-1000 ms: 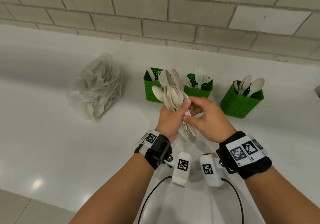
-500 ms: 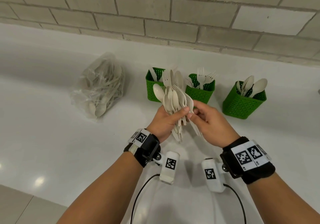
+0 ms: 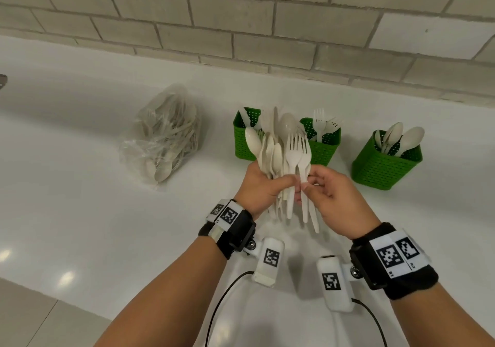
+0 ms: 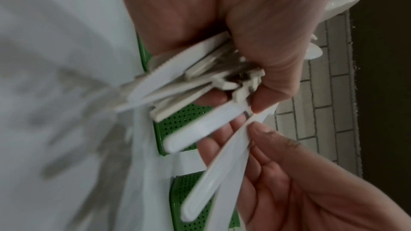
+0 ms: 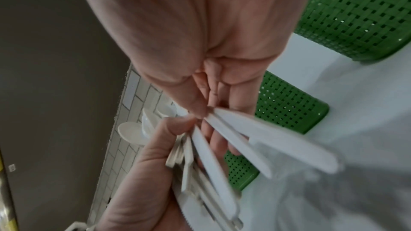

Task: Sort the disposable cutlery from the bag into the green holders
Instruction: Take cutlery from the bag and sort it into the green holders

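My left hand [image 3: 263, 184] grips a fanned bundle of cream plastic cutlery [image 3: 273, 153] upright above the white counter, in front of the left green holder [image 3: 245, 143]. My right hand [image 3: 325, 194] pinches the handles of two forks [image 3: 297, 151] at the bundle's right side, thumb against fingers. In the left wrist view the left thumb [image 4: 266, 80] clamps the handles [image 4: 177, 85]; the right wrist view shows the pinched handles [image 5: 255, 138]. The middle holder [image 3: 321, 143] has forks in it, the right holder [image 3: 385, 164] spoons. The clear bag [image 3: 166, 137] with more cutlery lies to the left.
A tiled wall [image 3: 241, 25] runs close behind the holders. The white counter [image 3: 80, 199] stretches left and toward me, with its front edge at lower left. Cables hang from my wrist cameras over the counter near me.
The bundle has turned more upright, and my right hand has drawn two forks out to its right side. Both hands shifted slightly right and closer to me.
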`<action>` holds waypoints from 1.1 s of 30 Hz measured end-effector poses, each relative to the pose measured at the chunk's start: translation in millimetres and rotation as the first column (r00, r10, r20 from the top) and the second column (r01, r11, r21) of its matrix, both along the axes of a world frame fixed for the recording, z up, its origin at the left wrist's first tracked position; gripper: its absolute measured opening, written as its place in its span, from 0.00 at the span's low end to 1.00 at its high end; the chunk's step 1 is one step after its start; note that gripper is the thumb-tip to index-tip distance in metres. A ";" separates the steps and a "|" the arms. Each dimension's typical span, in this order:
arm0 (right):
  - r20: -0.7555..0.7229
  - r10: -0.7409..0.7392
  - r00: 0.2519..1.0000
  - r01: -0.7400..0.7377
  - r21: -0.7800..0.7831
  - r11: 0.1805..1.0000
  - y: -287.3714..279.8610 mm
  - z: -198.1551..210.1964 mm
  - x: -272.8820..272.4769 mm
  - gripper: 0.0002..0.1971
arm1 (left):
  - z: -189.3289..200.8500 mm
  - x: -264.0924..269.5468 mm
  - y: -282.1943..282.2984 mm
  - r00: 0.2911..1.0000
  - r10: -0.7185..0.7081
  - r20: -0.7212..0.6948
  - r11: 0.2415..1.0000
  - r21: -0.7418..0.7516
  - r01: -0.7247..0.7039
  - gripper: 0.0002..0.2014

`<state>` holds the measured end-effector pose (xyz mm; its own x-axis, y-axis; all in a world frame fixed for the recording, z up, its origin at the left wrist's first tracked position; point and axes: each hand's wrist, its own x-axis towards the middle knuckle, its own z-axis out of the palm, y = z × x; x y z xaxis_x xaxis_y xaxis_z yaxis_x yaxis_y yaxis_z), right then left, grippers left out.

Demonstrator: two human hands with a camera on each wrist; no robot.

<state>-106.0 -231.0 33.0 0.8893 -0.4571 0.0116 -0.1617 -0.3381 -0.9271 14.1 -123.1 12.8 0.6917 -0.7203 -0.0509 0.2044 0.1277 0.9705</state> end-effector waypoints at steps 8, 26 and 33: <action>0.131 -0.210 0.969 0.201 0.079 0.976 -30.9 28.1 2.1 0.09 | -6.4 19.8 11.4 0.983 0.044 0.177 0.991 0.118 -0.065 0.14; -0.002 -0.143 0.990 0.141 -0.156 0.978 -26.0 34.2 35.6 0.10 | -2.4 25.3 10.6 0.953 0.025 0.302 0.984 0.163 -0.078 0.13; 0.161 -0.200 0.967 0.205 -0.018 0.979 -20.2 22.6 35.9 0.05 | 3.2 15.7 7.4 0.963 -0.051 0.264 0.996 0.084 0.029 0.09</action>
